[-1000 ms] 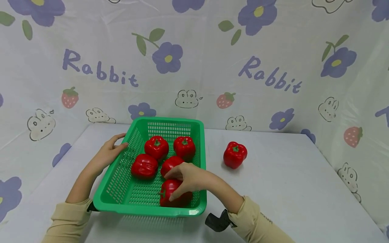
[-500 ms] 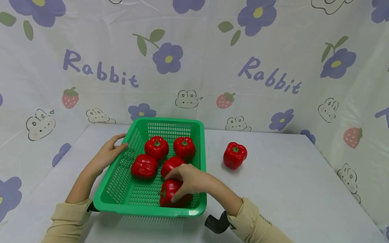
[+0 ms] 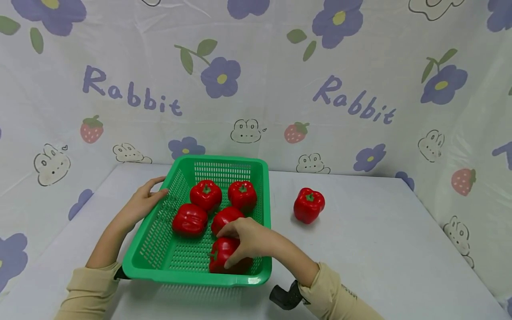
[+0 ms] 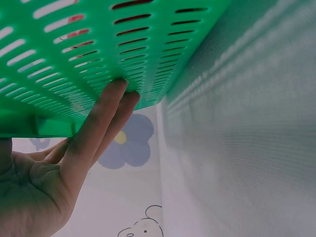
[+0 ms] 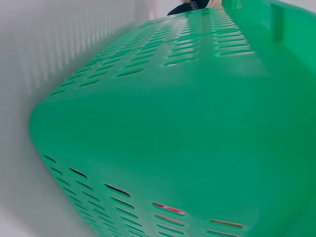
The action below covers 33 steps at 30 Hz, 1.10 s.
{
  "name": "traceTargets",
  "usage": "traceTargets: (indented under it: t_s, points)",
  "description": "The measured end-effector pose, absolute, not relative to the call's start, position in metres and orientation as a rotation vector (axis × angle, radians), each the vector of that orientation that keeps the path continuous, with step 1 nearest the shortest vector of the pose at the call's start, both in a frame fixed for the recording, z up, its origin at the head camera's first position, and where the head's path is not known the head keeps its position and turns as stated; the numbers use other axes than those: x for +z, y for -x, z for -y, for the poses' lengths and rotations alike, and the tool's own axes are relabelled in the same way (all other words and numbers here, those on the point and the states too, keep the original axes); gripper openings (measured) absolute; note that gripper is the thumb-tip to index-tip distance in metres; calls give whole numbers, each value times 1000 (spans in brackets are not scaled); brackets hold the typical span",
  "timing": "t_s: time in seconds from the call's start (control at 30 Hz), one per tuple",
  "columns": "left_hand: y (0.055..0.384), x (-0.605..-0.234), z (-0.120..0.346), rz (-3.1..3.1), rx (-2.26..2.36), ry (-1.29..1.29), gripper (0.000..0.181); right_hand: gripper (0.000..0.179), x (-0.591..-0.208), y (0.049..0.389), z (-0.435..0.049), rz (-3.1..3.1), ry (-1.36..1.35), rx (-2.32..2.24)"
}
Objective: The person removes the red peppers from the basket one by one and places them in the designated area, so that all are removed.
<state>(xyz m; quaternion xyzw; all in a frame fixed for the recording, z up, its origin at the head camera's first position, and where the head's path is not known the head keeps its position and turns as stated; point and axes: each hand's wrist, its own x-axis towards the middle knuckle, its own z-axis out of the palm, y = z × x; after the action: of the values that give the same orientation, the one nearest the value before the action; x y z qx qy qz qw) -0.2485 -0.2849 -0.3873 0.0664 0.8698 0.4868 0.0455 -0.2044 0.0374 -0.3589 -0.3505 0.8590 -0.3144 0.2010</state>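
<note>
A green plastic basket [image 3: 172, 272] with slotted walls holds several red bell peppers. My left hand [image 3: 140, 202] grips its left rim, thumb over the edge. In the left wrist view, fingers [image 4: 101, 116] of that hand lie against the outer wall. At the basket's front right corner, my right hand [image 3: 252, 238] holds a bell pepper [image 3: 218, 260] lying on its side, thumb on the near side and fingers on the far side. Part of that pepper is hidden under the hand. Just behind it is another bell pepper [image 3: 226, 217]. The right wrist view shows only the basket's outside, no hand.
One more red bell pepper [image 3: 309, 206] stands on the white table [image 3: 380, 231], right of the basket. Inside the basket, further bell peppers sit toward the back and left. A patterned cloth [image 3: 256, 89] hangs behind the table.
Almost nothing differs. The right hand has shifted very slightly on the front bell pepper; the left hand and the basket stay in place.
</note>
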Motion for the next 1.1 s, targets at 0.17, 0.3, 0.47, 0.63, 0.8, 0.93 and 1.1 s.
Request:
traceTargets:
  t_s: [0.17, 0.3, 0.47, 0.63, 0.8, 0.93, 1.1]
  points:
    - [248, -387, 285, -2651, 1490, -202, 65, 53, -360, 204, -38, -2383, 969, -924]
    - [248, -388, 285, -2646, 1491, -200, 65, 53, -361, 205, -39, -2340, 956, -1004]
    - [248, -388, 285, -2643, 1494, -200, 65, 53, -363, 207, -40, -2286, 918, -1102]
    - [248, -388, 284, -2643, 1491, -196, 64, 54, -364, 208, -41, -2261, 867, -1177]
    - [248, -387, 284, -2652, 1487, -195, 65, 54, -362, 209, -43, -2226, 873, -1280]
    - [248, -387, 284, -2651, 1492, -189, 65, 54, -362, 209, -45, -2198, 871, -1358]
    - [249, -387, 284, -2654, 1490, -183, 65, 54, -362, 209, -47, -2176, 823, -1454]
